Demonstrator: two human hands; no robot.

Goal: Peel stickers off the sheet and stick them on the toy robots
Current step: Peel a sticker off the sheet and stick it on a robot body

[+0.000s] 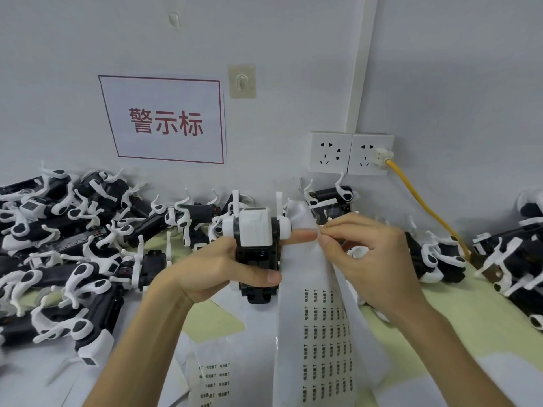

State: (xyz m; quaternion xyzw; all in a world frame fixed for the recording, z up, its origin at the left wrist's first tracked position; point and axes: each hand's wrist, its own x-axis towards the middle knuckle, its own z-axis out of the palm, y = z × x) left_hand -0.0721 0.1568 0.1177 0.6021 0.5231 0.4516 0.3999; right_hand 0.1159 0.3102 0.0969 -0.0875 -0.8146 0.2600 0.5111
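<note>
A black-and-white toy robot [257,248] is gripped upright in the left hand [217,268], the thumb curled across its dark body. The top edge of the sticker sheet [320,333] is pinched by the right hand [373,259], just right of the robot. Below lies a pale green table [440,318], where more robots are heaped in a left pile [58,245].
</note>
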